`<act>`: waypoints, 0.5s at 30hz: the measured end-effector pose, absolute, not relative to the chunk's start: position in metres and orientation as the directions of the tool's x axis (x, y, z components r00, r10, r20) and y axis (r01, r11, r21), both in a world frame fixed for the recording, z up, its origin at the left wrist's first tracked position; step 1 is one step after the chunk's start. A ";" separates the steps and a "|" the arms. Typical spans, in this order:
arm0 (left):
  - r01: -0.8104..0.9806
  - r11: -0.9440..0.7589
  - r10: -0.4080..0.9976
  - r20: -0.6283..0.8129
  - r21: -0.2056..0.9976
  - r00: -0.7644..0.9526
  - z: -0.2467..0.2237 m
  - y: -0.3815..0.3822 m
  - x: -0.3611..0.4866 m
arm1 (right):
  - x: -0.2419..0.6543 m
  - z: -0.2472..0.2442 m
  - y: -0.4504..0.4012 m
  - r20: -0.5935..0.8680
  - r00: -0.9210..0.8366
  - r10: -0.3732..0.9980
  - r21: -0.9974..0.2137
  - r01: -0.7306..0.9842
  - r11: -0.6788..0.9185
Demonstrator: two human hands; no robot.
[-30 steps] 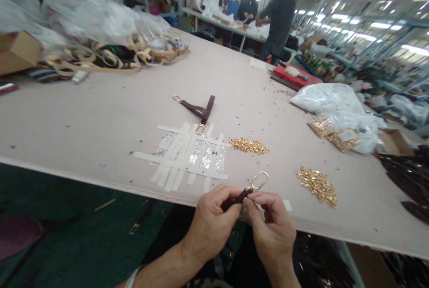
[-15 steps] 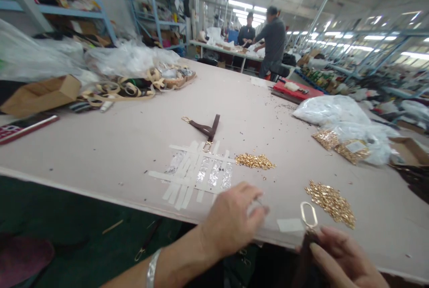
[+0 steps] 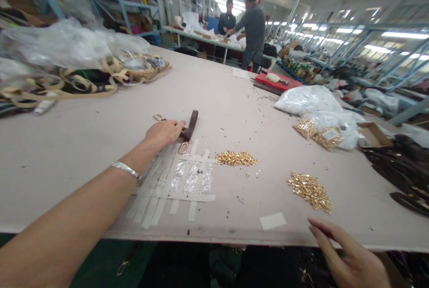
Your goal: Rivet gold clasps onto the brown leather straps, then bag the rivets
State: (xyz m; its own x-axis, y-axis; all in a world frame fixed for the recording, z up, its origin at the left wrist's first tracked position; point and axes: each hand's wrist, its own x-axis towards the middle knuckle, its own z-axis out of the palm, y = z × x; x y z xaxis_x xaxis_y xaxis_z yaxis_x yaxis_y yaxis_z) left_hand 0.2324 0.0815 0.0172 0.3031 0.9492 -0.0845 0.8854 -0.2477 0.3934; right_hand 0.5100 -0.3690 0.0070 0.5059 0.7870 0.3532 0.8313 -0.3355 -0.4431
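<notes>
A dark brown strap [image 3: 193, 125] with gold oval clasps lies folded on the table. My left hand [image 3: 164, 133] reaches over it, fingers bent together around its middle, which they partly hide. One gold clasp [image 3: 183, 147] shows just below the strap and another [image 3: 158, 117] beyond the knuckles. Near the front edge, my right hand [image 3: 351, 252] is empty, thumb and forefinger slightly apart. A pile of small gold metal pieces [image 3: 310, 191] lies just above its fingertips. Between the hands are strips of pale tape [image 3: 157, 205] on the table and a second gold pile [image 3: 237, 158].
Clear bags of gold pieces [image 3: 327, 137] and a small cardboard box [image 3: 373, 135] stand at the right. Dark straps [image 3: 395, 167] are heaped beside them. Plastic bags [image 3: 63, 42] and beige webbing [image 3: 77, 84] cover the far left. Two people work at a table behind.
My left hand has moved forward and left onto the strap on the table. My right hand has let go of the dark strap with the gold clasp. The view has turned right.
</notes>
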 end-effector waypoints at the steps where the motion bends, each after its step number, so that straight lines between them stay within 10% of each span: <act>1: 0.889 -0.235 0.953 -0.086 0.393 0.290 0.016 0.084 0.233 | 0.502 0.006 -0.344 0.403 0.416 0.815 -0.402 0.881 -0.251; 15: 0.457 0.207 0.942 -0.303 0.865 0.147 0.011 0.067 0.194 | 0.468 -0.019 -0.203 0.378 -0.113 0.919 -0.054 0.988 0.144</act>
State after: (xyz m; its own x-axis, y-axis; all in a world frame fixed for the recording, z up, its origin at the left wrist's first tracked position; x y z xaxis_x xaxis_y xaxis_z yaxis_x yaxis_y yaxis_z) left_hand 0.1937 0.0675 0.0112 0.1466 0.9416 -0.3031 0.4569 0.2073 0.8650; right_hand 0.4679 -0.2032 -0.0189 -0.1132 0.9190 0.3776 0.9881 0.1440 -0.0541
